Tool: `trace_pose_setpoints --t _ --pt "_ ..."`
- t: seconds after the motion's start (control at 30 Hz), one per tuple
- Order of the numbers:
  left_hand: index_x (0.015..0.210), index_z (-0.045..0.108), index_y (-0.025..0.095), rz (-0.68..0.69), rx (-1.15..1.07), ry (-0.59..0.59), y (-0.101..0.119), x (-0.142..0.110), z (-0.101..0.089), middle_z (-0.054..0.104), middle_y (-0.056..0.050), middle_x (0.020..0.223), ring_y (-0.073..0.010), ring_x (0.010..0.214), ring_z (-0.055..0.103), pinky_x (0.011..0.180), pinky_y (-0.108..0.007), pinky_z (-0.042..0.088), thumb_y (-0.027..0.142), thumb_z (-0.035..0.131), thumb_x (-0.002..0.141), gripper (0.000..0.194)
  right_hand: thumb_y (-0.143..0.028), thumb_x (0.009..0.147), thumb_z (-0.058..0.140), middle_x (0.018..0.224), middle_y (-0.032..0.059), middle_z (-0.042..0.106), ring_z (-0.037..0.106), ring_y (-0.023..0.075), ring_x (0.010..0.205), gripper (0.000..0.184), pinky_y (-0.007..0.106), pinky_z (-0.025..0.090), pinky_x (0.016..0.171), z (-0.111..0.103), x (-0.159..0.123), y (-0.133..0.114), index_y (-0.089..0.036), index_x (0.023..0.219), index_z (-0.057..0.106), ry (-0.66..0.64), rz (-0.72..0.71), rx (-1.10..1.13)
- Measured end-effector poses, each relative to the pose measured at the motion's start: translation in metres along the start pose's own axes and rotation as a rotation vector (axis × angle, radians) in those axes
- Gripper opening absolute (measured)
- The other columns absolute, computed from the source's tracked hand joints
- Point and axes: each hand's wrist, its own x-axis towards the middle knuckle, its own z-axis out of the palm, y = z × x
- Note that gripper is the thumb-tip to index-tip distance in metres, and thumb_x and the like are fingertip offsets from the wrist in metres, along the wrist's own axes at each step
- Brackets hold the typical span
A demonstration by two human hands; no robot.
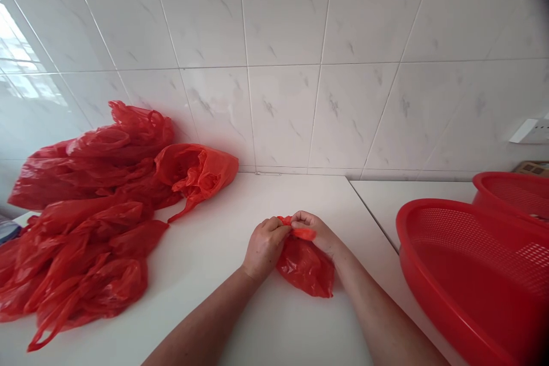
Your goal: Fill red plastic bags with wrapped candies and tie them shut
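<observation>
A small red plastic bag [305, 267] lies bunched on the white counter [240, 309] in front of me. My left hand [265, 247] is closed on the bag's upper left edge. My right hand [312, 230] pinches a twisted strip of the same bag at its top. Both hands meet above the bag, fingers curled together. The bag's lower part rests on the counter between my forearms.
A big heap of crumpled red plastic bags [90, 206] covers the left of the counter up to the tiled wall [283, 57]. A large red colander basket [476, 274] sits at the right, a second red basket [514, 191] behind it. A wall socket [532, 130] is at far right.
</observation>
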Motion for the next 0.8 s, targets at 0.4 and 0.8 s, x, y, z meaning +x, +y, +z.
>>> trace_pose_setpoints --t 0.4,0.8 --pt "0.095 0.068 0.029 -0.187 -0.208 -0.067 0.003 0.000 -0.002 0.059 -0.001 0.085 -0.0140 0.077 0.056 0.068 -0.025 0.043 0.016 0.045 0.084 0.029 -0.022 0.073 0.065 0.082 -0.0020 0.059 0.056 0.0143 0.077 0.022 0.030 0.044 0.072 0.002 -0.002 -0.006 -0.022 0.092 0.053 -0.099 -0.069 -0.277" --pt "0.063 0.044 0.020 -0.332 -0.234 -0.072 0.002 -0.003 0.007 0.051 0.003 0.070 -0.0101 0.058 0.046 0.052 -0.022 0.035 0.016 0.048 0.074 0.013 -0.014 0.067 0.052 0.079 -0.0017 0.062 0.055 0.0153 0.073 0.014 0.030 0.043 0.067 0.003 0.006 0.006 -0.022 0.078 0.057 0.114 -0.125 -0.615"
